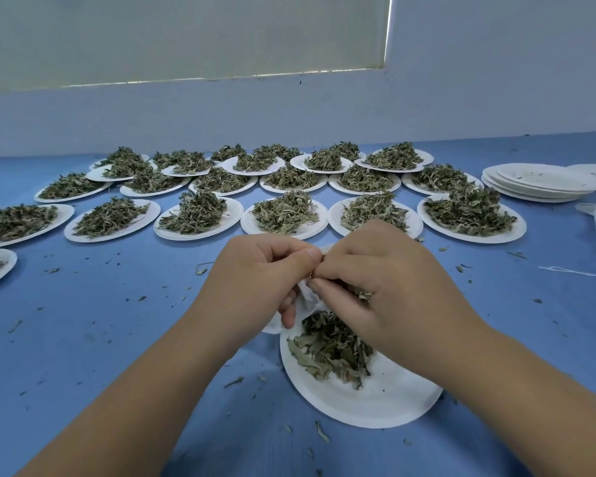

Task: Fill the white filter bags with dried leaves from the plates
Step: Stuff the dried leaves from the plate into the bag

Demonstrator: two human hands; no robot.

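Filter bag [308, 299] hangs pinched in the left hand [265, 270], just above the near plate [358, 407]. The right hand [369, 273] pinches dried leaves [361, 295] at its mouth. If that mouth collapses, leaves could spill onto the blue table [117, 339].

Pale wall [496, 80], blinded window [186, 32], blue table [83, 339]

You have one camera, up on your head. It looks forward and down at the blue table [83, 339]. Your left hand [262, 270] and right hand [369, 270] are very near it; the wall [461, 98] is far off at the top.
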